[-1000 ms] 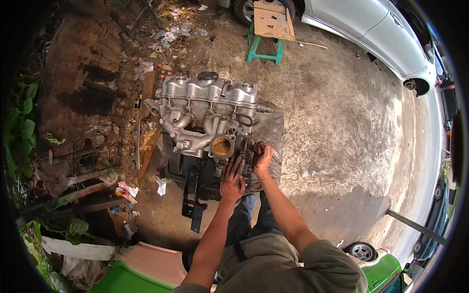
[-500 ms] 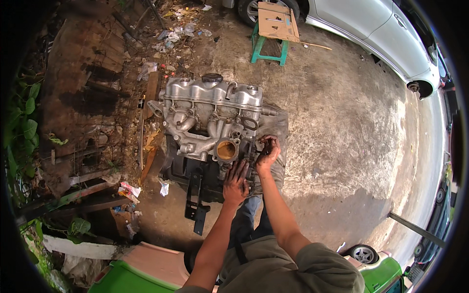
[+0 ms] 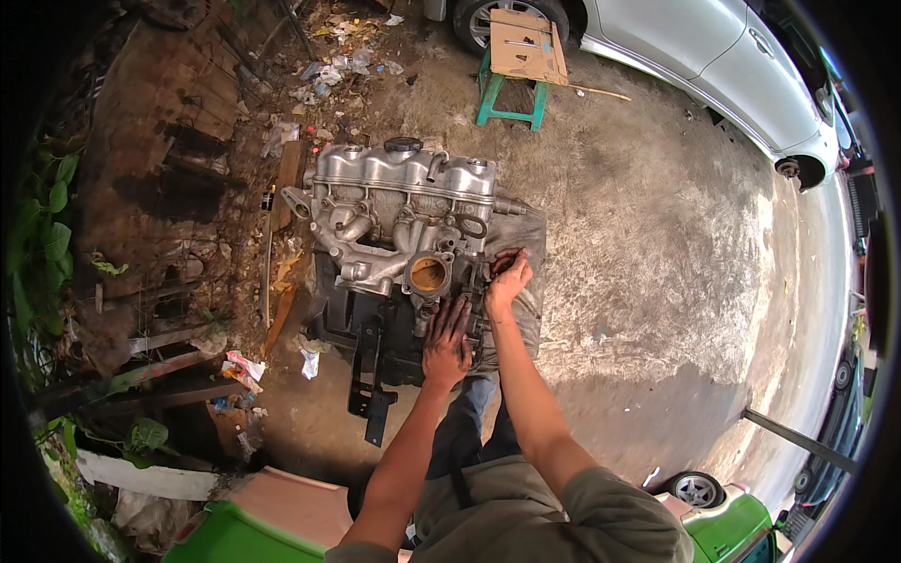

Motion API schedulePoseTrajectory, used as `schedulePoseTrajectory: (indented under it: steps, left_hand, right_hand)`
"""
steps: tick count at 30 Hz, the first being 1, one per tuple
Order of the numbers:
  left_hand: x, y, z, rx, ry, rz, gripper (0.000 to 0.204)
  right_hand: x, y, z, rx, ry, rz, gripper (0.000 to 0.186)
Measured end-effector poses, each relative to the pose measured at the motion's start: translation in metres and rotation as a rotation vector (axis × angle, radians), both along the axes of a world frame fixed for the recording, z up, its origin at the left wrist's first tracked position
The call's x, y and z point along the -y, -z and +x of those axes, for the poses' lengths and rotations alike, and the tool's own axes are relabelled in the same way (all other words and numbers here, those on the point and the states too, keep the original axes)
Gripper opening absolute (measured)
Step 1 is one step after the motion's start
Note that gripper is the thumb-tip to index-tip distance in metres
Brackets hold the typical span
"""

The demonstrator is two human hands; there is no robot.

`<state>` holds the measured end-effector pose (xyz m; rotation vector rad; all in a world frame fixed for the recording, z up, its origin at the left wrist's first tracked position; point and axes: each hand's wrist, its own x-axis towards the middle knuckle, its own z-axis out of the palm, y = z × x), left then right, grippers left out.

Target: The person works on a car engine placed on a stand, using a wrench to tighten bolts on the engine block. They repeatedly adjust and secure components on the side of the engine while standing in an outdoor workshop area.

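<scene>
A car engine (image 3: 375, 211) stands in front of me, with a ribbed silver valve cover (image 3: 399, 175) along its far side. Nearer me, the cast intake manifold (image 3: 361, 267) ends in a round port (image 3: 429, 273) with a brownish inside. My left hand (image 3: 448, 345) lies on the engine just below that port, its soiled fingers stretched out and pointing away from me. At the engine's right end, my right hand (image 3: 508, 281) has its fingers curled in against the side. Whatever those fingertips pinch is too small and dark to make out. A black metal bracket (image 3: 369, 375) juts from the near side.
A green stool (image 3: 510, 114) topped with cardboard (image 3: 527, 47) stands beyond the engine, before a silver car (image 3: 662, 33). Wood scraps and litter (image 3: 343, 66) lie along the left. Behind me is a green vehicle (image 3: 244, 535); a loose wheel (image 3: 696, 490) shows at lower right.
My right hand has turned and drawn in closer against the engine's right end, its fingers now curled. My left hand stays flat below the port. The whole view has shifted slightly.
</scene>
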<state>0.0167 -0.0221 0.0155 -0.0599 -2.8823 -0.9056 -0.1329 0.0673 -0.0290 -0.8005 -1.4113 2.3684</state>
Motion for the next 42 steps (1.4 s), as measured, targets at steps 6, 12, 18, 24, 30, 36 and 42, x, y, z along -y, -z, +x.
schedulePoseTrajectory:
  steps: [6,12,18,24,30,36,42]
  left_hand:
    - [0.0,-0.002,0.0,-0.066,0.001,-0.038,0.059]
    - [-0.002,-0.002,0.001,-0.094,0.0,-0.027,0.061]
    - [-0.002,-0.006,0.001,-0.101,-0.004,-0.038,0.06]
    - [-0.002,-0.016,0.001,-0.123,0.019,0.036,0.059]
    - [-0.016,-0.051,0.016,-0.116,-0.024,0.338,0.045]
    - [-0.06,-0.069,0.041,0.152,0.094,0.54,0.021]
    - [-0.098,-0.084,0.018,0.597,0.11,0.808,0.033]
  right_hand:
    - [-0.021,0.003,0.024,0.014,-0.233,0.129,0.058]
    - [-0.024,0.031,0.025,-0.064,-0.033,-0.101,0.045]
    - [-0.057,0.021,0.02,-0.267,-0.192,-0.021,0.049]
    - [-0.085,-0.047,0.044,-0.086,-0.161,-0.109,0.031]
    - [-0.122,-0.105,0.107,-0.171,-0.22,-0.375,0.03]
    - [-0.158,-0.142,0.153,-0.209,-0.226,-0.519,0.029]
    - [-0.195,-0.162,0.151,-0.221,-0.191,-0.626,0.028]
